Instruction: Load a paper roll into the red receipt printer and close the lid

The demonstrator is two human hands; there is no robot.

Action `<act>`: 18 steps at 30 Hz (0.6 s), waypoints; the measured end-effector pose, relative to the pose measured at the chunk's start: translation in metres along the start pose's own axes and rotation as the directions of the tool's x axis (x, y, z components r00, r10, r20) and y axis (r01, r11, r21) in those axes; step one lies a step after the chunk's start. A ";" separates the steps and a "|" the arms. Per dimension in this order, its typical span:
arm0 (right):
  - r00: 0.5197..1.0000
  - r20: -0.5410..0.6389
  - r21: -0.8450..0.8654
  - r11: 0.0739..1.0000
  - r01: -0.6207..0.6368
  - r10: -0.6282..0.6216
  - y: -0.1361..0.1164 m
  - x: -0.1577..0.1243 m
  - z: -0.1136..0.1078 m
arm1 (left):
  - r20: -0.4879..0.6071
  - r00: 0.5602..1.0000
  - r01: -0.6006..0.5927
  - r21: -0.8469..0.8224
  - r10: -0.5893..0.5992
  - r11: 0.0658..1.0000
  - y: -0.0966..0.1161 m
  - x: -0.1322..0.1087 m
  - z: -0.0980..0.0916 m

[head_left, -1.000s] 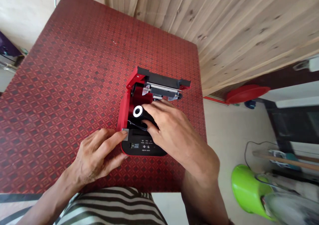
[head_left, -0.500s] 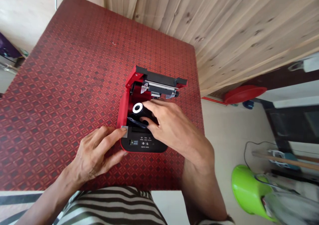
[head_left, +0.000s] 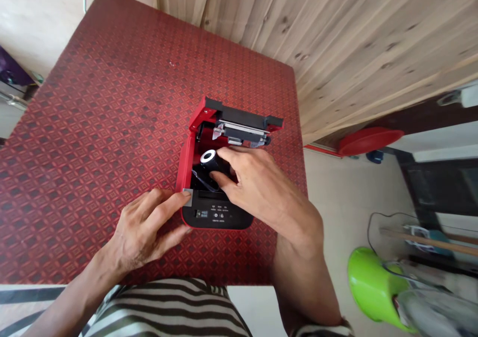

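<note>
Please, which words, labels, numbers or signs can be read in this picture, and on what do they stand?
No text can be read.
On the black front panel of the red printer: small white labels by the buttons, too small and blurred to read.
On the black roll in the right hand: no print visible.

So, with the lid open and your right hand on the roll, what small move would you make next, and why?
Probably press the black roll down until it lies level inside the printer. The right hand grips it, its white-cored end looks tilted up toward the open lid, and the left hand braces the printer's front corner, so it should not slide.
</note>
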State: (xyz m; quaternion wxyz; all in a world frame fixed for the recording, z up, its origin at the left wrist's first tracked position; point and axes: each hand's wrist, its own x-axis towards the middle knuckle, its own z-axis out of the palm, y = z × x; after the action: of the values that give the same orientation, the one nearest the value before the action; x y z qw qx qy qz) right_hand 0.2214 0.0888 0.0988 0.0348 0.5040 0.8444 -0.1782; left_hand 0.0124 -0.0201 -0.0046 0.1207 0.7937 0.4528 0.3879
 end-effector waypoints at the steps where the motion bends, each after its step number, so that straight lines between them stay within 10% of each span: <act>1: 1.000 -0.015 -0.021 1.000 -0.017 0.017 0.000 0.001 0.001 | 0.004 1.000 0.001 -0.003 -0.001 1.000 0.000 0.000 0.000; 18: 0.998 0.020 -0.246 0.967 -0.059 0.066 -0.008 0.010 0.003 | 0.002 1.000 -0.001 -0.035 0.001 0.999 -0.001 0.001 0.001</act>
State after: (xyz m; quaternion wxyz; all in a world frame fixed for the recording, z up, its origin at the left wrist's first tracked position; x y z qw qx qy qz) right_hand 0.2094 0.0923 0.0958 0.1140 0.5196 0.8432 -0.0782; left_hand 0.0128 -0.0188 -0.0048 0.1348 0.7922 0.4454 0.3948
